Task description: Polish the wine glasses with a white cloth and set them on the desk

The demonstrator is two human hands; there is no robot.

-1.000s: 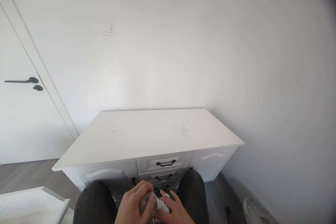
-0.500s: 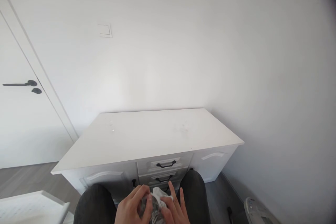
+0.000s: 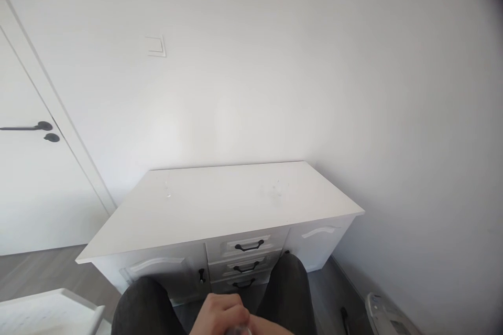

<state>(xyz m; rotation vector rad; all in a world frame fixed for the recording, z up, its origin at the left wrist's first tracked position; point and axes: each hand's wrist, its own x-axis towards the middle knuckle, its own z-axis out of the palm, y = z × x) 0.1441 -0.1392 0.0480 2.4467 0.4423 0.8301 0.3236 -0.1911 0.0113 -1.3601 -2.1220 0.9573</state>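
At the bottom edge of the view, between my knees, my left hand (image 3: 220, 314) is curled over a clear, shiny object (image 3: 239, 331). Only a sliver of that object shows, so its kind is unclear. My right hand (image 3: 268, 325) comes in low from the right and meets the left one at the object. Its fingers are hidden behind the left hand and below the frame. No white cloth or tissue shows now.
Before my knees stands a white cabinet (image 3: 220, 204) with drawers and black handles, against a white wall. A white panelled piece (image 3: 51, 309) is at lower left, a grey device (image 3: 383, 316) at lower right. A door handle (image 3: 29, 126) shows at left.
Both hands have dropped lower and drawn together. The white cloth or tissue, seen at the right fingers before, is out of sight. The right hand's spread fingers no longer show.
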